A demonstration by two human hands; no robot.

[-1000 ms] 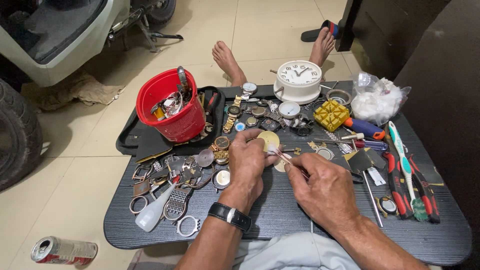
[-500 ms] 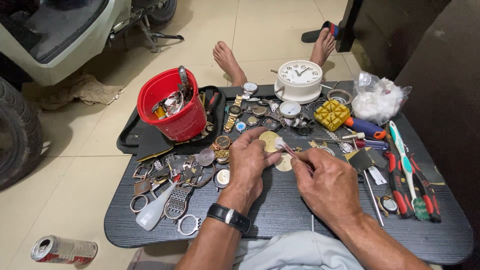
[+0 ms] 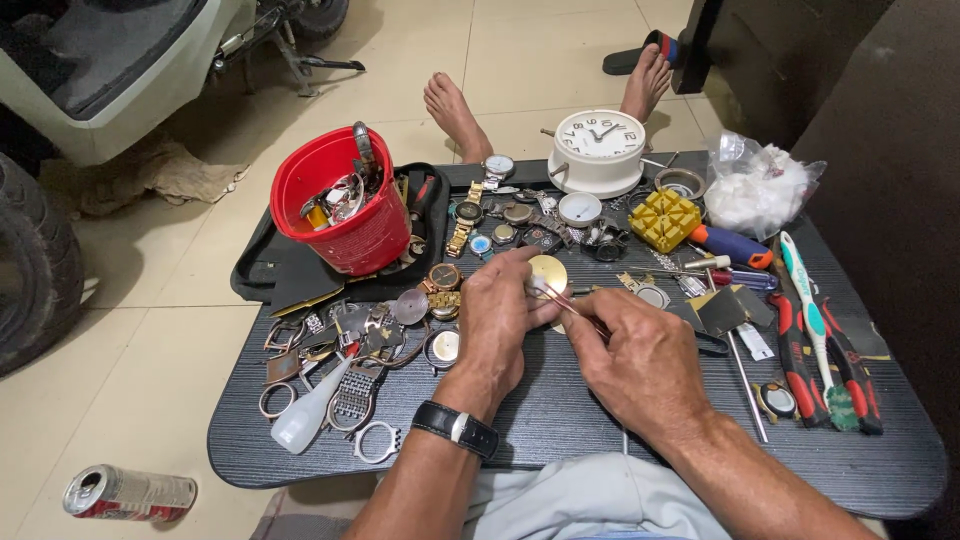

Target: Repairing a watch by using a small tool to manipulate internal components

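Note:
My left hand (image 3: 503, 315), with a black watch on its wrist, holds a round gold watch part (image 3: 549, 274) over the middle of the dark table (image 3: 560, 430). My right hand (image 3: 640, 360) grips a thin tweezer-like tool (image 3: 568, 300) whose tip touches the gold part. Loose watches and watch cases (image 3: 470, 225) lie just beyond my hands. More straps and cases (image 3: 350, 345) are spread to the left of my left hand.
A red bucket of parts (image 3: 340, 205) stands at the back left. A white alarm clock (image 3: 598, 150), yellow block (image 3: 664, 219), plastic bag (image 3: 760, 185), pliers and toothbrush (image 3: 812, 320) sit right. Another person's bare feet (image 3: 452, 108), a can (image 3: 130, 492) and a scooter are on the floor.
Both hands have stayed over the table's middle. The tool tip has shifted slightly against the gold part, and my left fingers turned the part a little.

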